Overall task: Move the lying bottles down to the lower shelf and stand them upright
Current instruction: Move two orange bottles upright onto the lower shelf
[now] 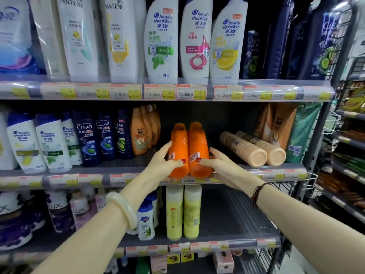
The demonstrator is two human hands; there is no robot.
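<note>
Two orange bottles lie side by side on the middle shelf (246,167), bases toward me. My left hand (165,162) grips the left orange bottle (177,143) from its left side, thumb across its barcode. My right hand (218,163) holds the right orange bottle (198,142) from its right side, thumb on its label. Right of them two beige bottles (245,148) lie on the same shelf, round bases facing out. On the lower shelf (237,220) two yellow bottles (182,211) stand upright just below the orange ones.
Upright shampoo bottles (87,139) fill the middle shelf's left part; orange and green packs (284,125) stand at its right end. Lux bottles (59,210) and a small white bottle (145,220) crowd the lower shelf's left. The lower shelf's right half is bare. Price-tag rails front each shelf.
</note>
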